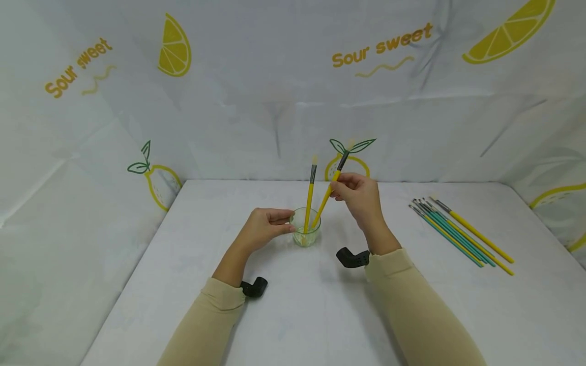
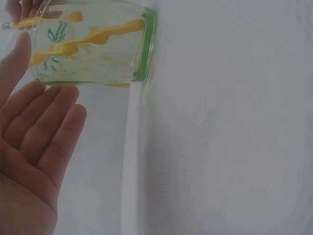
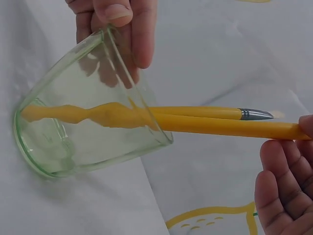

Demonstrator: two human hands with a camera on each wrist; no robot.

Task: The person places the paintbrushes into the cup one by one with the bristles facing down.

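Observation:
A clear, green-tinted drinking glass [image 1: 299,217] stands on the table, its rim pinched between the thumb and fingers of my left hand [image 1: 262,227]. Inside it leans a yellow paintbrush [image 1: 309,195], pale bristles pointing up. My right hand [image 1: 361,199] pinches a second yellow paintbrush [image 1: 324,201] by the upper handle, below its dark ferrule. That brush slants to the right, its handle end inside the glass. In the right wrist view, the two handles overlap and look wavy through the glass wall [image 3: 107,152]. My left fingertips lie at the rim there.
On the right of the white table [image 1: 293,325], several yellow and green paintbrushes [image 1: 458,234] lie side by side, bristles toward the back. Behind the table hangs a white cloth [image 1: 229,127] printed with lemons and lettering. Black wrist mounts [image 1: 352,257] show at both cuffs.

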